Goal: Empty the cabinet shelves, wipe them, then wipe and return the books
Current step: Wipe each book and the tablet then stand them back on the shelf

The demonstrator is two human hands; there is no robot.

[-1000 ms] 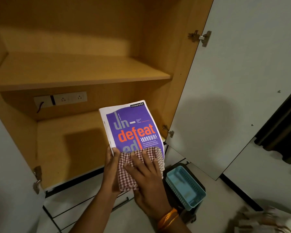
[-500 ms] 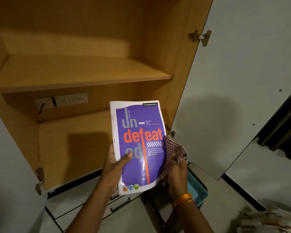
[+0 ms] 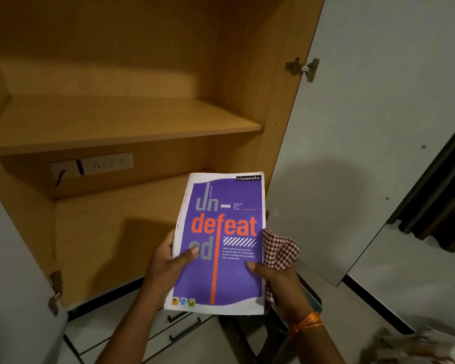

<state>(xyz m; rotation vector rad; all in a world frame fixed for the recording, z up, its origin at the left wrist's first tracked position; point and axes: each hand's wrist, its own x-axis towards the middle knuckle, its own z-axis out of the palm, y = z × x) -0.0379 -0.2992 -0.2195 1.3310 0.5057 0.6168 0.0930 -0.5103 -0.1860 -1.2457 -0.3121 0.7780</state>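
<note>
Purple notebook point(image 3: 221, 243) held upright in front of open cabinet point(image 3: 250, 61), w/ both hands. Left hand point(image 3: 166, 261) grips spine edge, thumb on cover; right hand point(image 3: 279, 282) pinches opposite edge plus checked cloth point(image 3: 280, 252). Shelves point(image 3: 116, 122) behind it bare.

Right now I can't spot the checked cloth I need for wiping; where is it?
The checked cloth is bunched in the right hand, against the right edge of the purple notebook, before the open cabinet door.
</note>
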